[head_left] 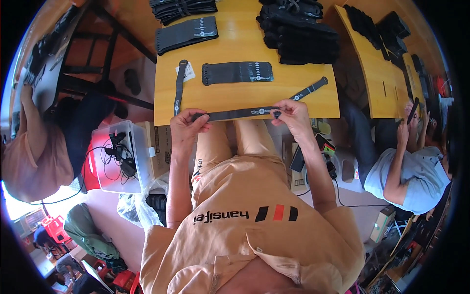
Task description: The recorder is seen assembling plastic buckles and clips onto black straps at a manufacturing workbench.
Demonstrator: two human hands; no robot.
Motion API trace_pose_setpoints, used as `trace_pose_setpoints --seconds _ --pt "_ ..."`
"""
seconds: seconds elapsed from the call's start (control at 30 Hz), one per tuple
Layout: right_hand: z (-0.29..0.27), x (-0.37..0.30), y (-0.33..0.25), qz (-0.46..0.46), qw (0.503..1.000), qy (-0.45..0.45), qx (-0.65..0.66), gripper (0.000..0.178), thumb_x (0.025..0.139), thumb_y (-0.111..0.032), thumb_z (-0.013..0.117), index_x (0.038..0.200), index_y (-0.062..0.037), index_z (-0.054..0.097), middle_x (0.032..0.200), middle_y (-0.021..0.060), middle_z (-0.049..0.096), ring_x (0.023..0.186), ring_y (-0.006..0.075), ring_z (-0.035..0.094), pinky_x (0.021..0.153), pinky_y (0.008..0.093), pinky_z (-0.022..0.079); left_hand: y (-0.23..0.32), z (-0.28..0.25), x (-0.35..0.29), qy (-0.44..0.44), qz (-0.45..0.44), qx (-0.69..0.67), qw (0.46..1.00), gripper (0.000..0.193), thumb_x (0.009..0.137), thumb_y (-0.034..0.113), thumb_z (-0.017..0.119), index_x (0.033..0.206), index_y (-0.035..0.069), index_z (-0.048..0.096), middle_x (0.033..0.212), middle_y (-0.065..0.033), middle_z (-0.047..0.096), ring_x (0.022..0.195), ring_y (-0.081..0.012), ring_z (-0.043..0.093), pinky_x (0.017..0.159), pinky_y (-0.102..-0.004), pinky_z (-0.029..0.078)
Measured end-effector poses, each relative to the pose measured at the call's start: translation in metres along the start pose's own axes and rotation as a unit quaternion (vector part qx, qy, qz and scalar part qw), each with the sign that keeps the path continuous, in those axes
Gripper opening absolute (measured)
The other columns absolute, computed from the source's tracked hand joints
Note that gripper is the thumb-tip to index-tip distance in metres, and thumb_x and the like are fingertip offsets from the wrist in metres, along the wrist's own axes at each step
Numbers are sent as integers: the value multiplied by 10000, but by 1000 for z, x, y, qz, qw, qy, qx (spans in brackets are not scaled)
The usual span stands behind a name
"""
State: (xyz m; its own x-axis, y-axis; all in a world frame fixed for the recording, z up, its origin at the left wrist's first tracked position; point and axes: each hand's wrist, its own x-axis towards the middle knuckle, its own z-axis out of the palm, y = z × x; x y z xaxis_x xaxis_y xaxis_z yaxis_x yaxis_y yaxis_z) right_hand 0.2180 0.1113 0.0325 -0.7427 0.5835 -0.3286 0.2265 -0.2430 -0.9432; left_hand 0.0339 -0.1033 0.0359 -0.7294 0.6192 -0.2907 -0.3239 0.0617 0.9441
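Observation:
A black strap with white printing is stretched level between my hands at the table's front edge. My left hand pinches its rounded left end. At the other end, my right hand is closed on the strap, with a small dark loop or buckle showing at the fingertips. Another strap lies lengthwise to the left, partly over a small white label. A third strap lies slanted just beyond my right hand. Farther in, a neat stack of straps lies crosswise on the table.
The yellow wooden table carries more strap bundles at back left and a large black pile at back right. A clear plastic bin with cables stands below left. People sit at either side, including one in a light blue shirt.

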Motion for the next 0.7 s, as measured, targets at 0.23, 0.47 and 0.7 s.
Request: trace_pose_setpoints --seconds 0.23,0.47,0.7 --pt "13 27 1 -26 996 84 20 107 789 -15 637 888 24 633 702 41 630 579 76 588 460 175 439 6 -3 37 23 8 101 995 89 820 83 647 846 4 616 722 -54 640 533 -77 566 507 -187 459" --pt "13 54 8 -67 987 148 -22 76 812 -6 601 871 12 644 667 10 593 554 43 525 423 164 382 -9 -4 80 29 30 95 995 130 790 106 681 813 -15 640 629 -18 590 551 -46 509 504 -179 405" --pt "15 68 20 -63 971 208 -100 125 845 20 556 951 24 622 756 20 600 586 49 527 411 175 389 -23 6 100 88 114 220 965 198 769 113 687 844 -61 631 625 -26 592 556 -60 495 539 -208 418"
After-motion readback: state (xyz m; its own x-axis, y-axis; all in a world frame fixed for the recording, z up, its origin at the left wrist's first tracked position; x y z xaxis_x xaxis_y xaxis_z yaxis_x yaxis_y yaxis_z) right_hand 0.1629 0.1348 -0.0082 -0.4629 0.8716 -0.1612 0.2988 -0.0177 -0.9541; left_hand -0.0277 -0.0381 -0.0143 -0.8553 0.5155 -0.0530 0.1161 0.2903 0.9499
